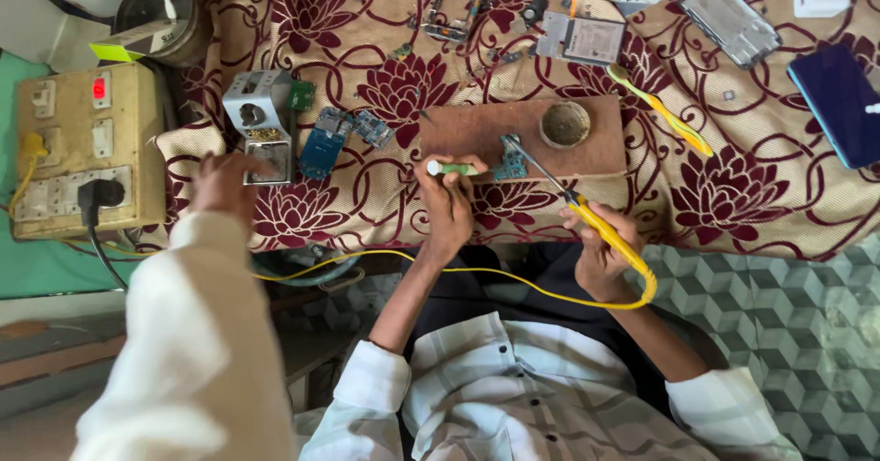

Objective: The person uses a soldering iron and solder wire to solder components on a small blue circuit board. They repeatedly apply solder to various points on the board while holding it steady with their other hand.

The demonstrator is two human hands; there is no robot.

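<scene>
Fingers (438, 171) of the left hand (446, 203) clamp a green-handled tool (454, 168), perhaps tweezers, steadying the small circuit board (510, 164) on the wooden block (477, 129). The right hand (600, 246) grips the yellow soldering iron (598, 221), tip meeting the board.

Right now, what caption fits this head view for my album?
Right hand holds yellow soldering iron at small circuit board; left hand holds green-handled tool.

head cam | high, facing straight down | near | floral cloth (733, 195) fills view
</scene>
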